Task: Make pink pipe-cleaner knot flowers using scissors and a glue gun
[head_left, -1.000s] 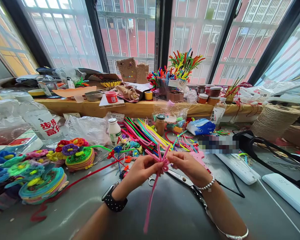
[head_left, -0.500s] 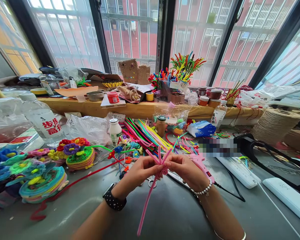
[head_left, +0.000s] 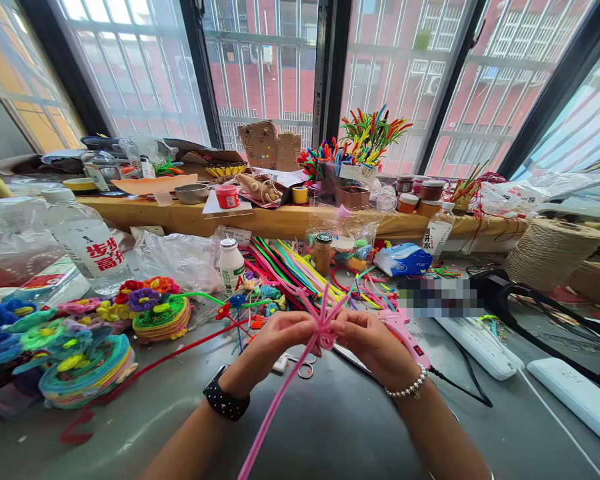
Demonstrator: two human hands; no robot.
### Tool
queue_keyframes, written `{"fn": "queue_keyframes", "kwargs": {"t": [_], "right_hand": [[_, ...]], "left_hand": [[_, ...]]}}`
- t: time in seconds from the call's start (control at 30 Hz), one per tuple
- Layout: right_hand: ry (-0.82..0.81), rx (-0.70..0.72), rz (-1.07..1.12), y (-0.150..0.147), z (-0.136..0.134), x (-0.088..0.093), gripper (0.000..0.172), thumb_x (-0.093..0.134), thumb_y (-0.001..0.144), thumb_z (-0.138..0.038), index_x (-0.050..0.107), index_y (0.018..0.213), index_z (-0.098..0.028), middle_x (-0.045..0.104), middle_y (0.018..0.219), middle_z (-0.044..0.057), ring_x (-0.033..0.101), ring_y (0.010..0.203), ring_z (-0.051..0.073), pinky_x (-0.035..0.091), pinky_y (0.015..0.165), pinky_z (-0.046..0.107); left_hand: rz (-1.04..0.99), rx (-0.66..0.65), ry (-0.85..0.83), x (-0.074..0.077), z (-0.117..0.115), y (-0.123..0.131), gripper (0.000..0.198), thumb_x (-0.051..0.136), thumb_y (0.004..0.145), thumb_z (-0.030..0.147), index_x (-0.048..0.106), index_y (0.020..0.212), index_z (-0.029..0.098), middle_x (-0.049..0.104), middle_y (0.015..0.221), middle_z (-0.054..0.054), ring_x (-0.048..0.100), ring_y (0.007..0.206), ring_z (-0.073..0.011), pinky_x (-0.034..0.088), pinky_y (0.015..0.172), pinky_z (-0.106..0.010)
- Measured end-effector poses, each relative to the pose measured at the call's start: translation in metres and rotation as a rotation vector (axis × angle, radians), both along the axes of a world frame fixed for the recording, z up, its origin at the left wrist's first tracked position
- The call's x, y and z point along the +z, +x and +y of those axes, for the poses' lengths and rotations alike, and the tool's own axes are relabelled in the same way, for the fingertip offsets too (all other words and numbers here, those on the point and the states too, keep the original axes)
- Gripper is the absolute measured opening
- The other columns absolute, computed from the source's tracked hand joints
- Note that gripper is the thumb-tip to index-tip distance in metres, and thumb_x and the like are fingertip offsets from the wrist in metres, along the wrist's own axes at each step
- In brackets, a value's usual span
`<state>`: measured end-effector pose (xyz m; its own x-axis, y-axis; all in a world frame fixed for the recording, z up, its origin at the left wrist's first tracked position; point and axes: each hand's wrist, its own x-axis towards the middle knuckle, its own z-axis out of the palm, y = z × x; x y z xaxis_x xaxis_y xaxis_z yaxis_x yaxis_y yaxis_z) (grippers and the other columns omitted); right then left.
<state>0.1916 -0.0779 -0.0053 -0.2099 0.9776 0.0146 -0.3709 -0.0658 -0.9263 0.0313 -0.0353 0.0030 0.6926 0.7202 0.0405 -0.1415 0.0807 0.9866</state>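
Observation:
Between my two hands is a pink pipe cleaner piece [head_left: 324,325], its upper ends fanned out and its middle curled into small loops. A long pink tail runs from it down and to the left, toward the bottom edge. My left hand [head_left: 285,333] pinches the piece from the left with thumb and fingers. From the right, my right hand [head_left: 367,337] grips the curled middle between its fingertips. Just below my left hand lie scissors [head_left: 305,369], partly hidden. Close behind my right hand rests a pink glue gun [head_left: 405,333].
Loose coloured pipe cleaners [head_left: 290,267] lie behind my hands, beside a white bottle [head_left: 231,267] and a brown jar [head_left: 322,253]. At left are pipe-cleaner flowers [head_left: 45,333] and coiled pads [head_left: 163,320]. A power strip [head_left: 480,347] and twine spool [head_left: 550,260] stand right.
The long pink tail has swung outward to the lower left. My left hand has shifted slightly, and more of the curled middle and the scissors now shows.

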Motion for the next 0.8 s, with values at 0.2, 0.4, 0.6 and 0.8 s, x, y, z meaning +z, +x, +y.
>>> {"fn": "queue_keyframes", "kwargs": {"t": [0.2, 0.4, 0.6, 0.8], "right_hand": [[-0.025, -0.271, 0.142, -0.009, 0.008, -0.010, 0.014, 0.065, 0.061, -0.030, 0.063, 0.065, -0.017, 0.055, 0.064, -0.001, 0.043, 0.057, 0.009, 0.033, 0.053, 0.022], [-0.007, -0.432, 0.096, -0.025, 0.007, -0.014, 0.014, 0.067, 0.059, -0.031, 0.063, 0.063, -0.018, 0.057, 0.061, -0.002, 0.043, 0.055, 0.009, 0.034, 0.056, 0.023], [0.020, -0.341, -0.072, -0.027, 0.007, -0.019, 0.021, 0.063, 0.063, -0.035, 0.064, 0.071, -0.016, 0.055, 0.063, -0.001, 0.039, 0.053, 0.008, 0.032, 0.052, 0.021], [0.078, -0.437, -0.112, -0.017, 0.009, -0.015, 0.023, 0.062, 0.063, -0.038, 0.062, 0.071, -0.016, 0.057, 0.067, 0.001, 0.048, 0.059, 0.011, 0.037, 0.053, 0.022]], "left_hand": [[-0.045, 0.184, -0.032, 0.001, 0.002, 0.003, 0.028, 0.057, 0.067, 0.032, 0.062, 0.089, 0.015, 0.063, 0.080, -0.006, 0.056, 0.068, -0.0150, 0.043, 0.069, -0.028], [0.036, 0.159, 0.042, -0.005, 0.000, 0.011, 0.028, 0.060, 0.067, 0.025, 0.058, 0.094, 0.018, 0.061, 0.091, -0.003, 0.054, 0.085, -0.0164, 0.041, 0.077, -0.028], [0.054, 0.311, 0.038, -0.007, 0.004, 0.005, 0.020, 0.056, 0.070, 0.031, 0.061, 0.079, 0.014, 0.060, 0.080, -0.003, 0.053, 0.076, -0.0140, 0.041, 0.069, -0.025], [0.157, 0.268, 0.040, -0.001, 0.003, 0.005, 0.021, 0.059, 0.065, 0.034, 0.061, 0.070, 0.013, 0.059, 0.066, -0.001, 0.054, 0.067, -0.0134, 0.042, 0.064, -0.025]]}}
